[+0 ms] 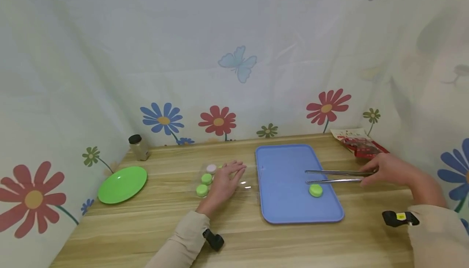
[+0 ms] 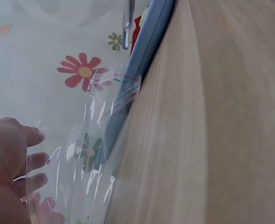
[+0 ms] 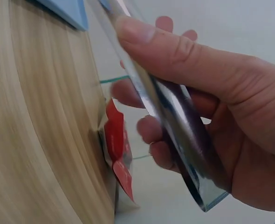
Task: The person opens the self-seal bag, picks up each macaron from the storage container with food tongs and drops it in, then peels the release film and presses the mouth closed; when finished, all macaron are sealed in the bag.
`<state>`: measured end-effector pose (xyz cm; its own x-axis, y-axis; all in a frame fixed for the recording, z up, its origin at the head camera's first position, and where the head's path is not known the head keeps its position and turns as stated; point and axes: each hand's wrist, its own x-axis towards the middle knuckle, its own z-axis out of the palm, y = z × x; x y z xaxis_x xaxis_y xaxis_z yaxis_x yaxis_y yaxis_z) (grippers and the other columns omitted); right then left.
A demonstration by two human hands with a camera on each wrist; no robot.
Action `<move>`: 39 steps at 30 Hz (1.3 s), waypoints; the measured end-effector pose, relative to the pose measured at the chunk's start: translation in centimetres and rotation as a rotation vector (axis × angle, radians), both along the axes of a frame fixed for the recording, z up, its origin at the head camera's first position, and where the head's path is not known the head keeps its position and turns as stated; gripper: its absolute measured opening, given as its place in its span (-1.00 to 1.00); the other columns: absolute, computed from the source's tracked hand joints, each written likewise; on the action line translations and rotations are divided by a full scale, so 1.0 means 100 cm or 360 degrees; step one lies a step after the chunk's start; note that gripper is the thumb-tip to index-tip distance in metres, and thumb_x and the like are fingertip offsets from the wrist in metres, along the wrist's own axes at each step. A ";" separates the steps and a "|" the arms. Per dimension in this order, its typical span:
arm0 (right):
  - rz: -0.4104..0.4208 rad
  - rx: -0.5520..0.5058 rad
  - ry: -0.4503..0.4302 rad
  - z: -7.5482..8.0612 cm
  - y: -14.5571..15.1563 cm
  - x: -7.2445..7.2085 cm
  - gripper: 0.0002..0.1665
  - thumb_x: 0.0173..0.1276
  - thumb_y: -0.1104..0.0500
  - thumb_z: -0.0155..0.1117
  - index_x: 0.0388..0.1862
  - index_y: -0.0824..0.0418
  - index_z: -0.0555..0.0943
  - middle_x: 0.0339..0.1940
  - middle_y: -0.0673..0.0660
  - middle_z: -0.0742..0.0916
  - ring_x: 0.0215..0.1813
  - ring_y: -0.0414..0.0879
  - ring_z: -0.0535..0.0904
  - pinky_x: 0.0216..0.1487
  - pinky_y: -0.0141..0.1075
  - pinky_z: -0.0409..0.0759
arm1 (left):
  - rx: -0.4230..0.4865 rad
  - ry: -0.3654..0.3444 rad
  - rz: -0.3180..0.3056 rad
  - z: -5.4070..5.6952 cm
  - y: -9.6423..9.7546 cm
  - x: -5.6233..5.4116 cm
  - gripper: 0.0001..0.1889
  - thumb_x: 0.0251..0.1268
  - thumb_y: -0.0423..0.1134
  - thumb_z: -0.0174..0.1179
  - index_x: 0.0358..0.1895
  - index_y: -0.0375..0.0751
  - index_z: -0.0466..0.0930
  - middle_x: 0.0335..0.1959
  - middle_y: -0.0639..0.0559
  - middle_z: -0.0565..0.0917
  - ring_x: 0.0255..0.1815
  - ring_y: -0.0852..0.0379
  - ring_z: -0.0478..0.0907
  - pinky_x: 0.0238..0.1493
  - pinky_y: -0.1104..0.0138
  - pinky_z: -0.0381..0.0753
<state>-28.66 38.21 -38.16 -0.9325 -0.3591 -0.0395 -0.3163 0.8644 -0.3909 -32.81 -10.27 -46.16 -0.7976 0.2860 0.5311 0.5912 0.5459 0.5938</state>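
Observation:
My right hand (image 1: 392,170) grips metal tongs (image 1: 337,181) by their handle end, with the tips spread over the blue tray (image 1: 286,203). In the right wrist view, thumb and fingers wrap the tongs' shiny handle (image 3: 175,126). A green macaron (image 1: 316,190) lies on the tray, just below the lower tong arm. At the middle of the table, my left hand (image 1: 224,181) lies over a clear plastic bag (image 2: 88,154), its fingers stretched out. Green macarons (image 1: 202,190) and a pale one (image 1: 211,169) show beside that hand, which hides part of the bag.
A green plate (image 1: 122,185) lies at the left, with a black-lidded jar (image 1: 139,149) behind it. At the back right, a red and white packet (image 1: 357,141) lies near the right hand. A flowered cloth (image 1: 183,88) hangs along the table's back edge.

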 end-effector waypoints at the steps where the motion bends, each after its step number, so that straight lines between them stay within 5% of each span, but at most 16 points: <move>1: 0.0012 -0.0006 -0.0025 0.000 0.003 0.001 -0.45 0.07 -0.03 0.61 -0.09 0.34 0.77 -0.22 0.07 0.76 -0.35 -0.21 0.46 -0.41 -0.35 0.49 | -0.0003 0.0008 0.0001 0.000 0.000 0.000 -0.77 0.47 -0.26 0.20 0.01 -0.29 0.73 0.14 -0.22 0.66 0.33 -0.16 0.48 0.47 -0.08 0.18; 12: -0.0011 -0.0024 -0.0209 0.001 0.018 0.009 -0.43 0.02 0.07 0.65 -0.07 0.41 0.74 -0.16 0.15 0.77 -0.28 -0.14 0.53 -0.31 -0.31 0.58 | 0.0002 -0.0040 -0.0002 0.004 0.005 0.002 -0.76 0.49 -0.23 0.18 0.03 -0.27 0.73 0.17 -0.21 0.64 0.35 -0.13 0.45 0.49 -0.03 0.15; 31: 0.0014 -0.0060 -0.0101 -0.005 0.021 0.002 -0.52 0.01 0.09 0.65 -0.13 0.35 0.78 -0.21 0.11 0.79 -0.31 -0.26 0.54 -0.33 -0.36 0.60 | 0.0008 -0.0074 0.0016 0.007 0.003 0.001 -0.75 0.48 -0.23 0.19 0.06 -0.27 0.71 0.20 -0.15 0.63 0.37 -0.11 0.44 0.51 0.02 0.13; 39: 0.0074 -0.0078 0.0002 -0.010 -0.011 -0.005 -0.51 0.11 -0.01 0.59 -0.08 0.29 0.78 -0.18 0.10 0.79 -0.27 -0.18 0.54 -0.36 -0.37 0.56 | 0.0002 -0.0068 0.0030 0.004 0.001 0.003 -0.76 0.47 -0.24 0.20 0.05 -0.24 0.72 0.18 -0.17 0.64 0.35 -0.11 0.46 0.50 0.02 0.15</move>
